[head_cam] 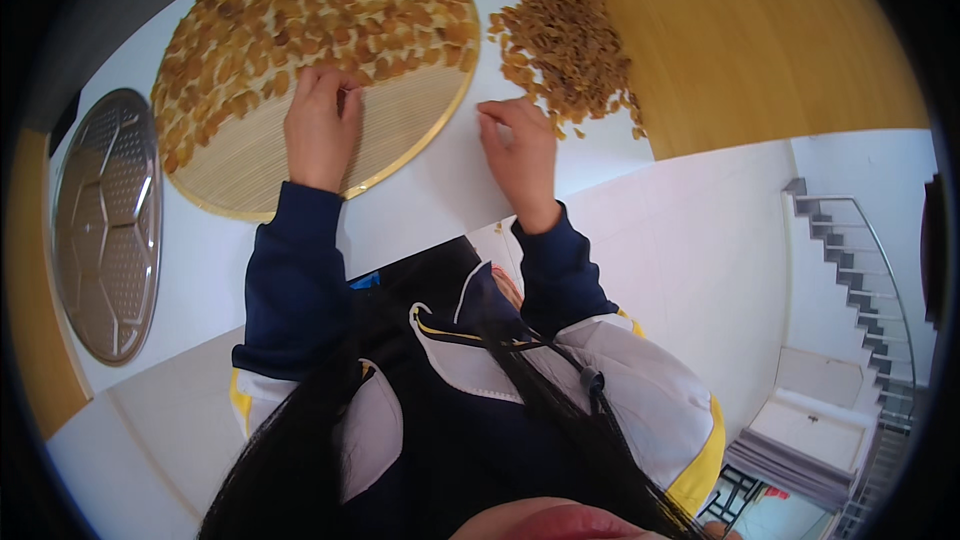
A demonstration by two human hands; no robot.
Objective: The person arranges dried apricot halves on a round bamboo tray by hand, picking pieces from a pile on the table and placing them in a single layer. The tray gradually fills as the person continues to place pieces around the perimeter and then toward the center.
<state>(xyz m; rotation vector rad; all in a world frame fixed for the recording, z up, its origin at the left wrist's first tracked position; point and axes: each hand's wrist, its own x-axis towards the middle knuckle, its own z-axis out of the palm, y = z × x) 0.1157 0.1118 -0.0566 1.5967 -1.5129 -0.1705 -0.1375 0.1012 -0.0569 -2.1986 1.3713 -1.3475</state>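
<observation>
A round woven bamboo tray (397,127) with a yellow rim lies on the white table. Flat amber-brown dried pieces (300,22) cover its far part, spread side by side, while bare slats show nearer me. My left hand (322,127) is over the tray, its curled fingertips at the lower edge of the laid pieces; what they pinch, if anything, is hidden. My right hand (521,161) is above the table between the tray and a loose heap of similar dried pieces (566,37). Its thumb and forefinger nearly meet, and I cannot make out a piece between them.
An oval-looking perforated metal tray (109,225) lies left of the bamboo tray. Wood-coloured panels (750,45) border the white table (420,202) on the right and far left. A staircase with a metal railing (885,262) rises at the far right.
</observation>
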